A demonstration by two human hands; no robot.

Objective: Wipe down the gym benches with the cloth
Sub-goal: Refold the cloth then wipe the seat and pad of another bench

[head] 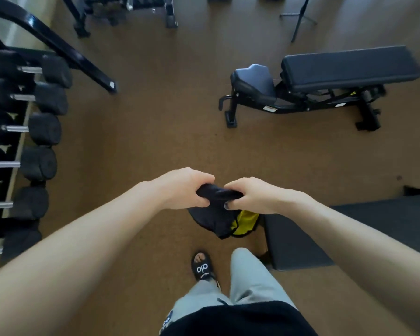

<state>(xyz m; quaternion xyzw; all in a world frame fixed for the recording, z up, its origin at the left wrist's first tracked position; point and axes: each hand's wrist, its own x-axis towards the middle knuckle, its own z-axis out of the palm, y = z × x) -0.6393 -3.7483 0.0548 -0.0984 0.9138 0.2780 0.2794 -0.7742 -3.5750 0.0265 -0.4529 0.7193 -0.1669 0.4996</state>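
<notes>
- The left hand (184, 187) and the right hand (250, 196) were held out together in front of the body, above the brown cork-like floor (155, 117), both grasping one bunched black cloth with a yellow part (218, 209).
- The left hand's fingers were curled over the upper left end of the cloth; the right hand's fingers and thumb were clenched round its upper right end, a dark-painted thumbnail showing.
- Most of the cloth hung below the two hands, the black part to the left and the yellow part to the right, clear of the floor as far as could be told.
- A black padded adjustable gym bench on a black steel frame (325, 78) stood on the floor toward the far right, well apart from the hands, its seat pad toward the left and its long back pad toward the right.
- A dark padded platform (349, 234) lay by the near right edge of the floor, just beside the person's grey trouser leg (250, 277).
- A black slide sandal with white lettering (202, 266) was planted on the floor below the cloth.
- A rack of black rubber dumbbells with steel handles (34, 127) ran along the left edge of the floor.
</notes>
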